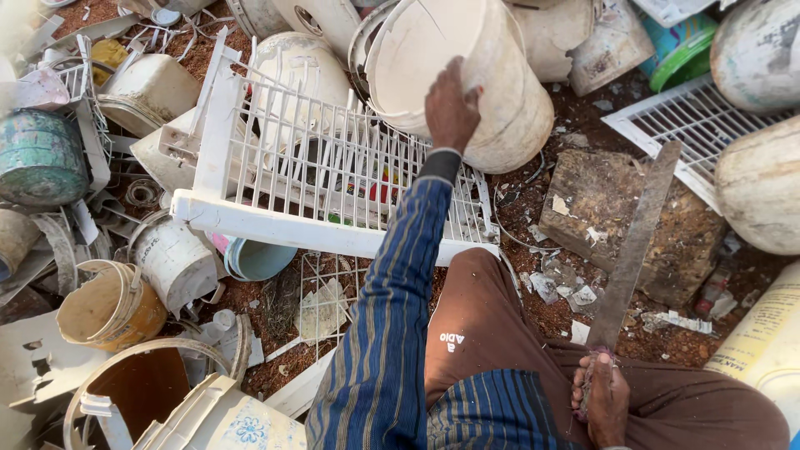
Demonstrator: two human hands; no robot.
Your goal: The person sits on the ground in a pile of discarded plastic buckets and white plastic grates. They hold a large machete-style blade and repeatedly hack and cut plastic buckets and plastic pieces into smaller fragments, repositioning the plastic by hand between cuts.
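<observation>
Nearest the camera, the right hand (604,398) is closed tight around the wrapped handle of a long flat blade (635,242), which points up and away, its tip over a worn chopping block (621,221) on the littered ground; held that way, it looks ready to chop. Farther out, the left hand (451,106), at the end of a striped sleeve, reaches across a white wire rack (325,175) and hooks its fingers over the rim of a cracked white plastic bucket (467,79), which lies tilted among other scrap tubs, seemingly to steady it.
</observation>
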